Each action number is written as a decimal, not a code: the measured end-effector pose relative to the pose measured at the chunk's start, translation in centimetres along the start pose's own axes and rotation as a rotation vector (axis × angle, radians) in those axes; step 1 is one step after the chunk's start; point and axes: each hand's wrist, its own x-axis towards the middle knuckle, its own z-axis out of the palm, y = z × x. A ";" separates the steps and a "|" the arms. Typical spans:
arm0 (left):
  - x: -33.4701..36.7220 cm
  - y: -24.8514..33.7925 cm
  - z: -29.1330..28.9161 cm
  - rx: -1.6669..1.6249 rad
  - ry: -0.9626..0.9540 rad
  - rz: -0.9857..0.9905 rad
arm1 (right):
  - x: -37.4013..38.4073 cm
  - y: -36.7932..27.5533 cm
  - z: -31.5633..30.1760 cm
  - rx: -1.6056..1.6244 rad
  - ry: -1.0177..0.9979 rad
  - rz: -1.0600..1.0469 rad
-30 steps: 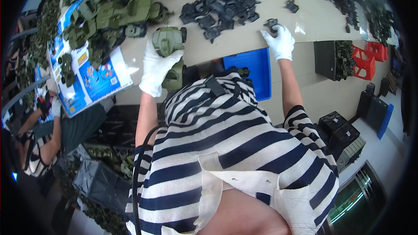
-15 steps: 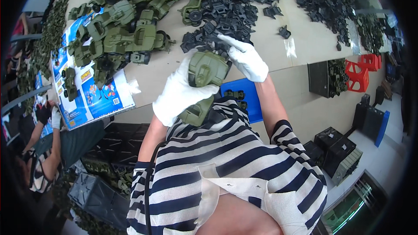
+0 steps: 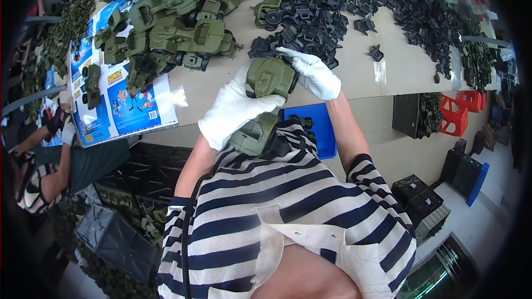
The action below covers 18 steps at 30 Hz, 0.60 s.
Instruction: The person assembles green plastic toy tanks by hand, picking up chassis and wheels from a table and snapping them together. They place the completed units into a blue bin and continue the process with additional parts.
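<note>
An olive-green toy vehicle [image 3: 270, 77] is held in front of my chest, its cab end [image 3: 255, 135] toward me. My left hand [image 3: 233, 109], in a white glove, wraps round its middle. My right hand [image 3: 317, 76], also gloved, has its fingers closed against the far right end of the vehicle, beside a dark wheel. Something dark lies at those fingertips, mostly hidden, so its kind cannot be made out. Just beyond both hands, a heap of small black plastic parts [image 3: 310, 22] covers the table.
Several olive toy vehicles [image 3: 208, 37] are piled at the left of the table, partly over printed cardboard [image 3: 130, 108]. Under the table edge sits a blue bin [image 3: 323, 141]. Red stools [image 3: 454, 116] and dark crates [image 3: 415, 196] stand to the right. Another person's gloved hand [image 3: 68, 132] is at far left.
My right hand's fingers have come down and closed in on the far end of the toy vehicle. My left hand keeps its grip. The whole view has shifted slightly.
</note>
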 end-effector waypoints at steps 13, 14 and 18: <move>-0.6 1.1 -0.8 -0.293 -0.075 -0.074 | 1.0 0.2 -0.8 -0.098 -0.093 -0.035; -0.6 1.1 -0.9 -0.284 -0.081 -0.086 | 1.0 0.2 -0.7 -0.094 -0.093 -0.027; -0.6 0.8 -1.0 -0.313 -0.081 -0.070 | 1.0 0.1 -0.1 -0.134 -0.107 -0.068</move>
